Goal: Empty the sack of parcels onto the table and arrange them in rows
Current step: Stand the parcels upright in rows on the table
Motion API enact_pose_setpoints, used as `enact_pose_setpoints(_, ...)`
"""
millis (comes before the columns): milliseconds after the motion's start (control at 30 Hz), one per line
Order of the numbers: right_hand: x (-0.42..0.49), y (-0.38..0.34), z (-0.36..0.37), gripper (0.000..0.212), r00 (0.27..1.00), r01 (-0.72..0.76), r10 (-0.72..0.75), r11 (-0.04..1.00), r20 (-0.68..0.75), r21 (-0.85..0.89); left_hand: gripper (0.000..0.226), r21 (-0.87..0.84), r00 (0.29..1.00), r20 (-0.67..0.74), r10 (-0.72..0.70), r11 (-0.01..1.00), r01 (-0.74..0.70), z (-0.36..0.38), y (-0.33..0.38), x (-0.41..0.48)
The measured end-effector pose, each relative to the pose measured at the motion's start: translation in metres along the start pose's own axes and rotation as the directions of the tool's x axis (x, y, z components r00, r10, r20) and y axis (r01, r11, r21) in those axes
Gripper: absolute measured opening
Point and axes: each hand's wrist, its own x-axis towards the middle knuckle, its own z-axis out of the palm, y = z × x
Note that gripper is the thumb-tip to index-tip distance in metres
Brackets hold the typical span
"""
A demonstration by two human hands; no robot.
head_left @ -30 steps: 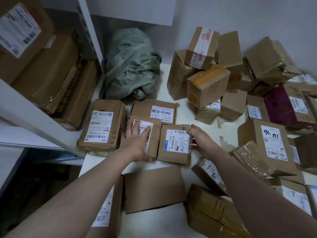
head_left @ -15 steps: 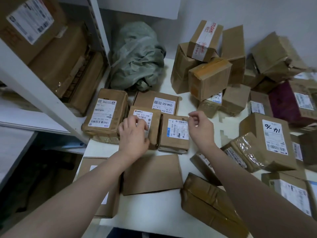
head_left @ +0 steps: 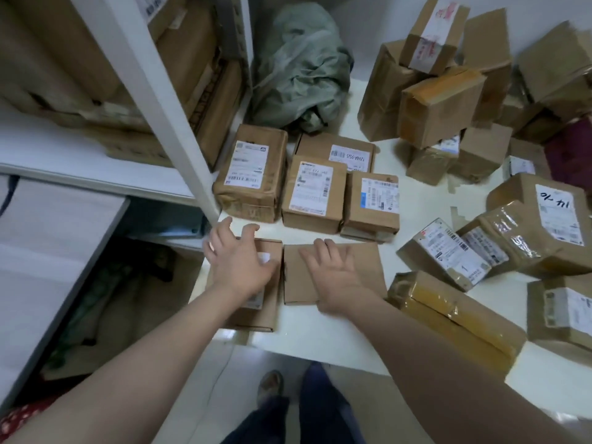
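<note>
Brown cardboard parcels lie on the white table (head_left: 320, 334). Three labelled parcels form a row: a large one (head_left: 253, 177), a middle one (head_left: 312, 190) and a smaller one (head_left: 373, 200), with another parcel (head_left: 336, 150) behind them. Nearer me, my left hand (head_left: 238, 261) rests with spread fingers on a flat parcel (head_left: 270, 302) at the table's left front corner. My right hand (head_left: 333, 274) lies flat on a plain flat parcel (head_left: 365, 267) beside it. The crumpled grey-green sack (head_left: 301, 65) sits at the back by the wall.
A loose heap of parcels (head_left: 445, 91) fills the back right and right side of the table, including a yellow-taped one (head_left: 455, 318) near the front. A white shelf post (head_left: 173, 104) stands left of the table, with boxes on the shelves. My feet show below.
Both hands have drawn back from the labelled row to the two flat parcels at the front. The view has tilted down and nearer.
</note>
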Motion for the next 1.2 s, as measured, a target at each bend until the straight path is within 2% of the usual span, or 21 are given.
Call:
enact_pose_setpoints(67, -0.003, -0.002, 0.003, 0.116, 0.995, 0.021, -0.011, 0.994, -0.095, 0.105, 0.095, 0.028, 0.986, 0.136, -0.093, 0.996, 0.090, 0.002, -0.022, -0.010)
enact_pose_setpoints(133, -0.011, 0.002, -0.004, 0.115, 0.990, 0.054, -0.016, 0.962, -0.139, 0.267, 0.106, -0.002, 0.963, 0.222, -0.152, 0.988, 0.156, 0.003, -0.040, -0.018)
enact_pose_setpoints(200, -0.018, 0.009, -0.020, 0.114, 0.985, 0.084, 0.002, 0.872, -0.175, 0.482, 0.106, -0.121, 0.942, 0.270, -0.201, 0.963, 0.240, 0.002, -0.052, -0.021)
enact_pose_setpoints(233, -0.020, 0.011, -0.030, 0.114, 0.984, 0.093, 0.020, 0.784, -0.175, 0.614, 0.104, -0.177, 0.933, 0.285, -0.218, 0.945, 0.275, 0.002, -0.056, -0.023)
enact_pose_setpoints(267, -0.022, 0.013, -0.037, 0.115, 0.989, 0.094, 0.032, 0.639, -0.148, 0.763, 0.103, -0.214, 0.928, 0.295, -0.227, 0.931, 0.296, 0.001, -0.059, -0.024)
enact_pose_setpoints(333, -0.027, 0.014, -0.044, 0.111, 0.999, 0.047, -0.006, 0.165, -0.047, 0.985, 0.100, -0.237, 0.927, 0.304, -0.220, 0.925, 0.297, -0.001, -0.061, -0.026)
enact_pose_setpoints(367, -0.031, 0.013, -0.043, 0.103, 0.999, -0.009, -0.037, -0.061, 0.006, 0.998, 0.098, -0.240, 0.928, 0.306, -0.211, 0.927, 0.289, -0.002, -0.061, -0.026)
enact_pose_setpoints(400, -0.034, 0.011, -0.038, 0.090, 0.996, -0.077, -0.063, -0.210, 0.065, 0.975, 0.097, -0.240, 0.930, 0.309, -0.199, 0.930, 0.279, -0.003, -0.060, -0.027)
enact_pose_setpoints(433, -0.037, 0.009, -0.031, 0.074, 0.989, -0.142, -0.079, -0.293, 0.124, 0.946, 0.097, -0.236, 0.931, 0.315, -0.186, 0.935, 0.266, -0.004, -0.058, -0.027)
enact_pose_setpoints(467, -0.038, 0.006, -0.023, 0.058, 0.981, -0.193, -0.065, -0.318, 0.182, 0.928, 0.097, -0.227, 0.931, 0.324, -0.171, 0.941, 0.252, -0.005, -0.056, -0.028)
enact_pose_setpoints(533, -0.041, -0.003, -0.010, 0.038, 0.953, -0.257, 0.080, -0.294, 0.292, 0.921, 0.100, -0.206, 0.927, 0.342, -0.156, 0.950, 0.236, -0.006, -0.051, -0.031)
enact_pose_setpoints(567, -0.041, -0.007, -0.006, 0.037, 0.931, -0.271, 0.162, -0.291, 0.327, 0.917, 0.100, -0.194, 0.925, 0.346, -0.159, 0.952, 0.236, -0.005, -0.049, -0.032)
enact_pose_setpoints(600, -0.039, -0.009, 0.000, 0.044, 0.916, -0.265, 0.217, -0.302, 0.337, 0.916, 0.100, -0.179, 0.924, 0.344, -0.165, 0.955, 0.237, -0.005, -0.048, -0.033)
enact_pose_setpoints(667, -0.038, -0.012, 0.009, 0.078, 0.908, -0.241, 0.271, -0.284, 0.319, 0.928, 0.099, -0.150, 0.928, 0.330, -0.173, 0.961, 0.233, -0.003, -0.047, -0.035)
enact_pose_setpoints(733, -0.039, -0.019, 0.012, 0.098, 0.892, -0.292, 0.322, -0.125, 0.318, 0.948, 0.101, -0.120, 0.930, 0.319, -0.181, 0.966, 0.229, -0.002, -0.046, -0.038)
enact_pose_setpoints(800, -0.037, -0.028, 0.020, 0.086, 0.863, -0.390, 0.408, 0.163, 0.298, 0.906, 0.111, -0.078, 0.924, 0.331, -0.190, 0.971, 0.227, -0.001, -0.045, -0.043)
enact_pose_setpoints(833, -0.036, -0.034, 0.021, 0.077, 0.843, -0.438, 0.452, 0.258, 0.293, 0.861, 0.118, -0.057, 0.915, 0.354, -0.196, 0.972, 0.230, 0.000, -0.044, -0.045)
enact_pose_setpoints(867, -0.034, -0.038, 0.022, 0.068, 0.829, -0.463, 0.478, 0.295, 0.290, 0.836, 0.126, -0.039, 0.902, 0.380, -0.205, 0.971, 0.237, 0.001, -0.044, -0.047)
enact_pose_setpoints(1000, -0.033, -0.041, 0.020, 0.047, 0.847, -0.397, 0.476, 0.274, 0.235, 0.876, 0.136, -0.019, 0.901, 0.378, -0.214, 0.971, 0.238, 0.000, -0.043, -0.048)
enact_pose_setpoints(1100, -0.046, -0.040, 0.013, 0.051, 0.883, -0.322, 0.424, 0.234, 0.201, 0.918, 0.125, 0.018, 0.936, 0.317, -0.153, 0.988, 0.155, -0.004, -0.042, -0.042)
enact_pose_setpoints(1200, -0.056, -0.039, 0.008, 0.056, 0.880, -0.272, 0.468, 0.363, 0.078, 0.891, 0.108, 0.083, 0.966, 0.248, -0.067, 0.995, 0.047, 0.002, -0.029, -0.041)
